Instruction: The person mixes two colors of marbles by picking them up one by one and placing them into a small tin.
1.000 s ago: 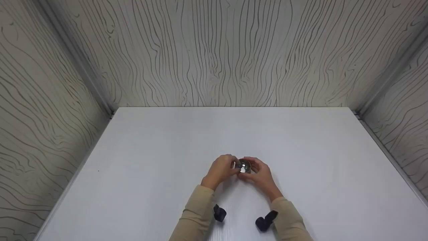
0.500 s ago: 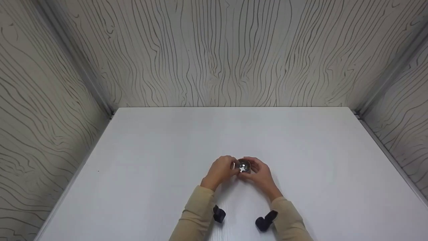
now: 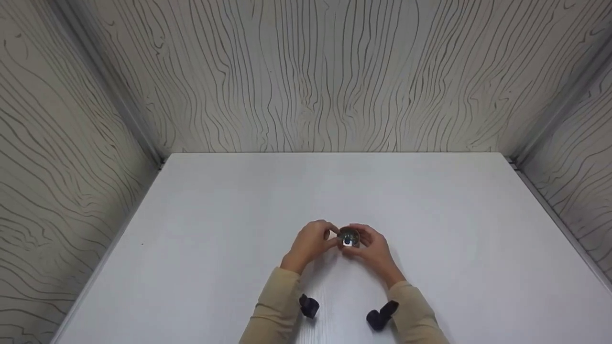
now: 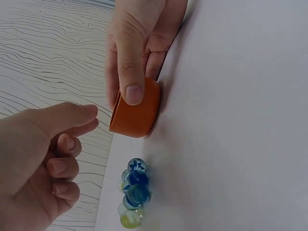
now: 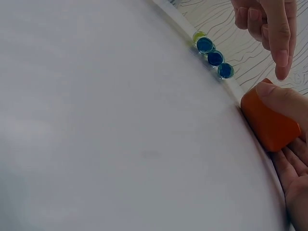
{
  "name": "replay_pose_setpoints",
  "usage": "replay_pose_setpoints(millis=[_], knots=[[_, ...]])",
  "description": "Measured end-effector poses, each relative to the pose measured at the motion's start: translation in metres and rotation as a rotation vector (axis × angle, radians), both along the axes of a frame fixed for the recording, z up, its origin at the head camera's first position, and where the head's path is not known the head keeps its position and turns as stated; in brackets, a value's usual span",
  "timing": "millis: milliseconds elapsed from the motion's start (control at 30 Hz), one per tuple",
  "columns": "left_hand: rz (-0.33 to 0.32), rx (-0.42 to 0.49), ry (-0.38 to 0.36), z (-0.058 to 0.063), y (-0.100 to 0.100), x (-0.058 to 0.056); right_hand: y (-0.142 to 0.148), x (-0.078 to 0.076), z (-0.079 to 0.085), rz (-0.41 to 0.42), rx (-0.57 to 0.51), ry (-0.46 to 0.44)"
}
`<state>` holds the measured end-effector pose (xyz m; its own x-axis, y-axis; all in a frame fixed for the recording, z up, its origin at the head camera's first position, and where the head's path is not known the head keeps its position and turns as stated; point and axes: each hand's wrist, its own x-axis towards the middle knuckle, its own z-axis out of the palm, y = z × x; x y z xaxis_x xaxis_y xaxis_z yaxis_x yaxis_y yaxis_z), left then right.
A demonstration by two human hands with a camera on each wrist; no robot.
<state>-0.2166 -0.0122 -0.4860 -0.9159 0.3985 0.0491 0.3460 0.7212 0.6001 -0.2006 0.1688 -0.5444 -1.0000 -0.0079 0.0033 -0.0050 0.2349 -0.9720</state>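
Note:
My right hand (image 3: 377,251) holds a small orange cup (image 4: 136,115) low over the white table, thumb on its outer wall and fingers round the far side. In the head view the shiny inside of the cup (image 3: 348,235) faces up and shows a dark spot and a bright patch. Near the cup's left rim is my left hand (image 3: 310,242). Its thumb and index finger are extended, the other fingers bent, and I see nothing between them. Several blue, clear and yellow-green glass marbles (image 4: 137,187) lie clustered by the left hand, hidden from the head view.
The white table (image 3: 215,200) stretches out around both hands. Wood-patterned panels (image 3: 306,76) rise at the back and both sides. Black wrist mounts (image 3: 310,306) hang inside the beige sleeves (image 3: 277,298).
My left hand has drawn slightly left, away from the cup's rim. The pattern seen inside the cup has changed and looks darker. The right hand has stayed almost still.

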Motion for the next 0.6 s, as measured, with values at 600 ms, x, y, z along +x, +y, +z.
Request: replay_pose_setpoints(millis=[600], knots=[[0.055, 0.037, -0.008, 0.003, -0.022, -0.001, 0.0, 0.001, -0.001, -0.002, 0.043, 0.0]])
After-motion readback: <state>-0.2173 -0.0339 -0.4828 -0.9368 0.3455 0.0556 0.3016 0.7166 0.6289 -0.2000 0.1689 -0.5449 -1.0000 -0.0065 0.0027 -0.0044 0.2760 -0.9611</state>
